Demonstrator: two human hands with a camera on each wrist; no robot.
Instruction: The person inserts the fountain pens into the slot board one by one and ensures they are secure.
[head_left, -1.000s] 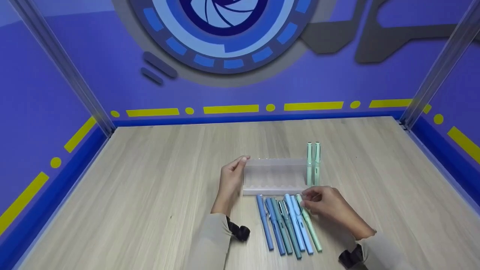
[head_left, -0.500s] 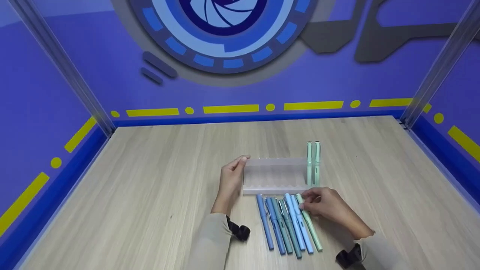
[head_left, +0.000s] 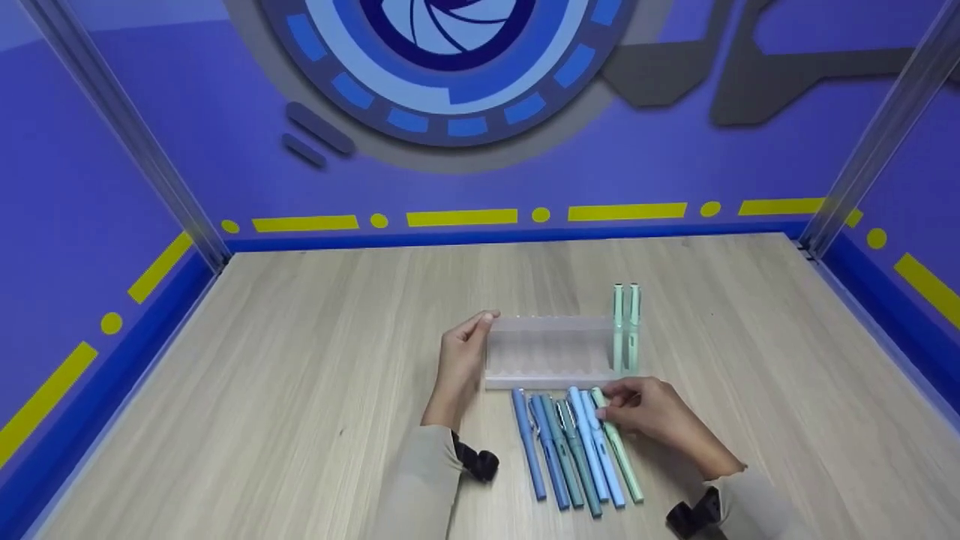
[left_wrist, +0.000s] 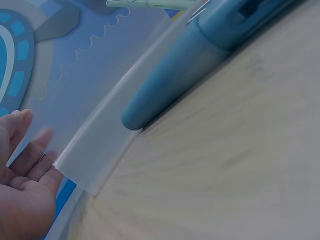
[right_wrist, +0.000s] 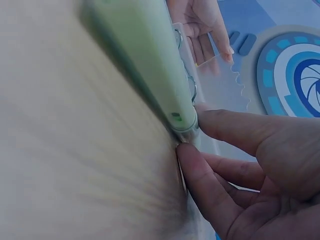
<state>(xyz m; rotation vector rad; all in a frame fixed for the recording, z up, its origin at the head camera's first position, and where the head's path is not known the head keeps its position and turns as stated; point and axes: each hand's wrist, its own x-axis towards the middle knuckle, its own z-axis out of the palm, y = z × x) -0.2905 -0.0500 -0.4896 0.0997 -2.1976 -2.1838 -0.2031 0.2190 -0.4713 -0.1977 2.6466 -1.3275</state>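
Before the clear rack (head_left: 551, 354), the right hand (head_left: 651, 409) pinches a probably light, stiff, slick lying green pen (head_left: 624, 461), sensibly by its end; the left hand (head_left: 463, 358) grips the rack.

Left hand (head_left: 463, 356) forward, right fingers (right_wrist: 204, 179) bent

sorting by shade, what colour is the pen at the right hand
Pale green; the pen shows best in the right wrist view.
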